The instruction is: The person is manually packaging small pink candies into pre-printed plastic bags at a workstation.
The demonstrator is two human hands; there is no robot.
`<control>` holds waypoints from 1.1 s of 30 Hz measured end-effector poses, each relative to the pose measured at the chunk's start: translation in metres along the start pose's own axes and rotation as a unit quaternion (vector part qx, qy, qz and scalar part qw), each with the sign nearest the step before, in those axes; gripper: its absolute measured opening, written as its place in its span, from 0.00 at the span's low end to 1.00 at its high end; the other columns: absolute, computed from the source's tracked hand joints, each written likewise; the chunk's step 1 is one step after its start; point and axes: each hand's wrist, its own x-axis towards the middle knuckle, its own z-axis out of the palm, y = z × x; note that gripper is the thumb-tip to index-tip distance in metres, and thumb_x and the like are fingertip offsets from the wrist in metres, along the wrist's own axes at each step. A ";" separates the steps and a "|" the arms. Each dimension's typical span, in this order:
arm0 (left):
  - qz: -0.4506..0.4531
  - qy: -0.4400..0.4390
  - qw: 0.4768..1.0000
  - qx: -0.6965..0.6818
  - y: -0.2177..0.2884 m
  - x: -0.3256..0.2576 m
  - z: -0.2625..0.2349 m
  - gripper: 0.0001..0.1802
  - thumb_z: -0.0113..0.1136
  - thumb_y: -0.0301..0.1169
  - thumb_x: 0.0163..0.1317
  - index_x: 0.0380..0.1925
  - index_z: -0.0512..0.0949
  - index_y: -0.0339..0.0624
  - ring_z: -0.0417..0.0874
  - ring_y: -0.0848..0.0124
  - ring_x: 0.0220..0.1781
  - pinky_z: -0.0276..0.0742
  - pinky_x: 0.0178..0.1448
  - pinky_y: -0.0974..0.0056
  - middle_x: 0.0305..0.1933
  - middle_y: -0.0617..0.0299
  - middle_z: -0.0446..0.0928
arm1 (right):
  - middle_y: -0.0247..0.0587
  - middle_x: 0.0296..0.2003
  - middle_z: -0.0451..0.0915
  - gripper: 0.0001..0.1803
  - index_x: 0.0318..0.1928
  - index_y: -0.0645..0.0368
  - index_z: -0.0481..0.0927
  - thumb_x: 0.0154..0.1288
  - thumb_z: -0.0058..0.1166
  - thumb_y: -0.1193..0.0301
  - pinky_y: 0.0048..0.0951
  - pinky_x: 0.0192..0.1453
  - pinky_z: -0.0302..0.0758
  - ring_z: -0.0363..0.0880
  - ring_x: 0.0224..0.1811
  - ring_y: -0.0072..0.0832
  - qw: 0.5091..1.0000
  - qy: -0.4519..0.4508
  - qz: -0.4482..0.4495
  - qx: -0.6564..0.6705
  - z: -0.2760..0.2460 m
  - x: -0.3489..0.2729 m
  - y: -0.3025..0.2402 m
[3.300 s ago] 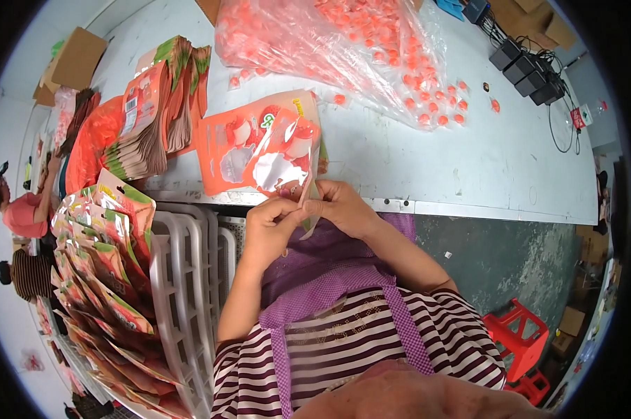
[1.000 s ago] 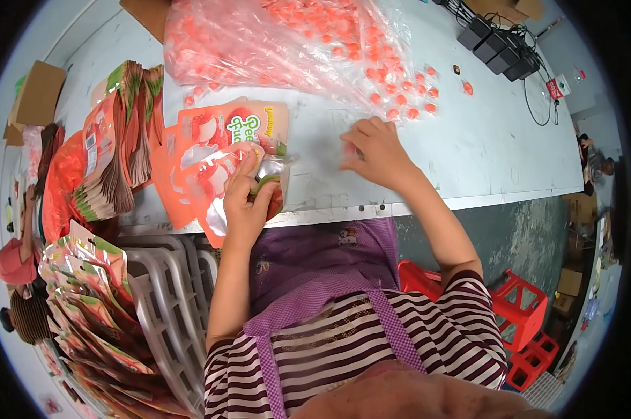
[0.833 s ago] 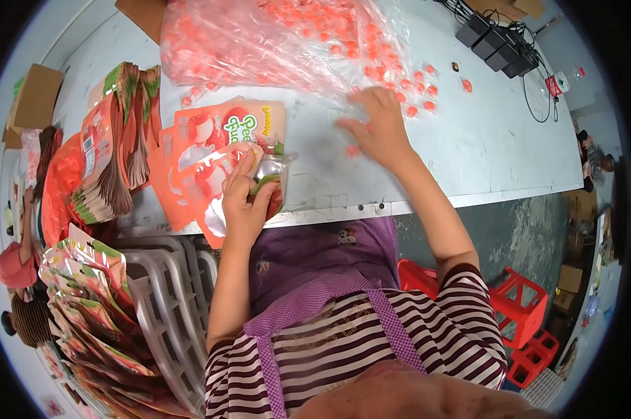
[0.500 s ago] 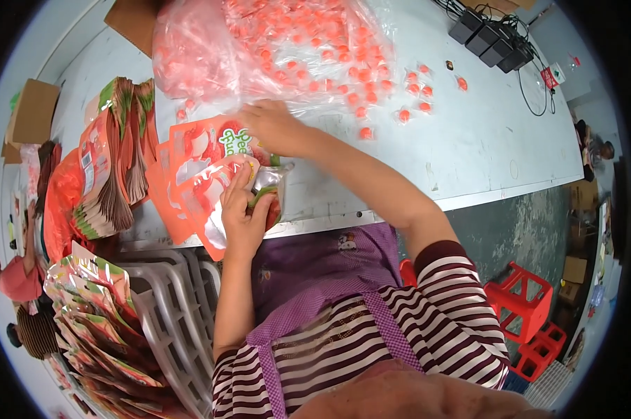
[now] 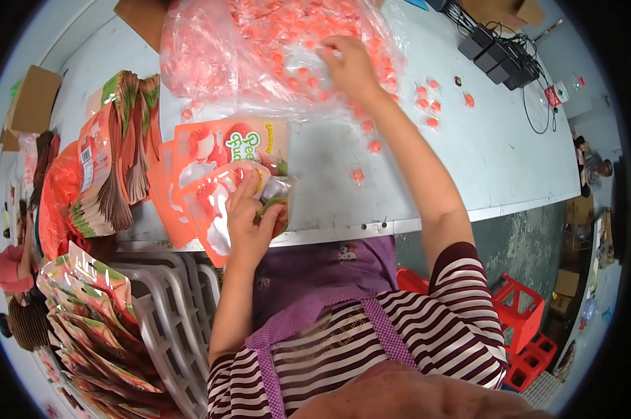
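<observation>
My left hand (image 5: 249,220) grips a shiny red-and-white printed pouch (image 5: 214,202) near the table's front edge, with its silvery inside showing at the mouth. Beneath it lie more flat pouches (image 5: 197,143), fanned toward the left. Out over the far side of the table, my right hand (image 5: 352,68) hovers at a heap of small wrapped orange-pink candies (image 5: 280,66), fingers bent and apart, with nothing visible in them. The heap spreads out of a large clear plastic bag (image 5: 193,66). One loose wrapped candy (image 5: 358,176) lies between the heap and the front edge.
Bundles of stacked pouches (image 5: 113,160) and a red plastic bag (image 5: 61,199) are at the left. Filled-looking pouches (image 5: 95,314) stand beside grey plastic crates (image 5: 169,300) below. Black power adapters (image 5: 497,56) with cables sit far right. Red stools (image 5: 518,311) stand on the floor.
My right hand has moved from beside the flat pouches, away and rightward to the candy heap. A loose candy now lies nearer the front edge. My left hand keeps its grip.
</observation>
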 end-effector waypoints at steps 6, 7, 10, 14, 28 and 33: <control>0.022 -0.034 0.999 0.022 0.002 -0.004 -0.005 0.16 0.67 0.20 0.44 0.20 0.65 0.39 0.69 0.48 0.62 0.61 0.63 0.54 0.59 0.40 0.68 | 0.47 0.50 0.74 0.18 0.47 0.58 0.77 0.57 0.55 0.65 0.38 0.60 0.66 0.65 0.58 0.45 0.963 -0.032 -0.095 -0.248 0.023 0.072 0.049; 0.023 -0.032 0.999 0.014 0.002 -0.005 -0.003 0.17 0.68 0.21 0.44 0.20 0.65 0.39 0.69 0.48 0.61 0.61 0.63 0.54 0.59 0.39 0.68 | 0.50 0.53 0.71 0.22 0.50 0.56 0.74 0.59 0.52 0.59 0.43 0.62 0.63 0.64 0.59 0.47 0.951 -0.031 -0.109 -0.288 0.024 0.094 0.062; 0.017 -0.035 0.999 0.026 0.004 -0.006 -0.007 0.17 0.69 0.23 0.42 0.19 0.66 0.39 0.70 0.48 0.60 0.61 0.61 0.54 0.59 0.40 0.69 | 0.50 0.52 0.69 0.22 0.50 0.53 0.72 0.57 0.50 0.57 0.49 0.61 0.60 0.64 0.58 0.47 0.929 -0.055 -0.088 -0.355 0.033 0.137 0.038; 0.011 -0.037 0.999 0.032 0.007 -0.003 -0.005 0.14 0.71 0.30 0.41 0.18 0.72 0.39 0.71 0.51 0.59 0.62 0.59 0.55 0.59 0.47 0.70 | 0.47 0.60 0.66 0.23 0.52 0.50 0.77 0.58 0.40 0.59 0.47 0.66 0.59 0.60 0.64 0.47 0.904 -0.200 0.025 -0.377 0.038 0.172 0.051; 0.020 -0.033 0.999 0.035 0.005 0.003 -0.004 0.16 0.71 0.28 0.40 0.18 0.69 0.39 0.72 0.52 0.58 0.62 0.57 0.57 0.60 0.46 0.69 | 0.33 0.37 0.77 0.16 0.42 0.57 0.80 0.60 0.56 0.59 0.25 0.47 0.71 0.75 0.41 0.21 0.830 -0.552 0.042 -0.072 0.003 0.108 0.033; 0.027 -0.024 0.999 0.038 0.007 0.001 -0.003 0.16 0.71 0.28 0.39 0.18 0.69 0.39 0.73 0.52 0.57 0.63 0.57 0.57 0.60 0.47 0.70 | 0.46 0.58 0.64 0.34 0.54 0.51 0.72 0.56 0.47 0.40 0.39 0.62 0.56 0.60 0.58 0.40 0.922 -0.319 -0.011 -0.218 0.039 0.141 0.012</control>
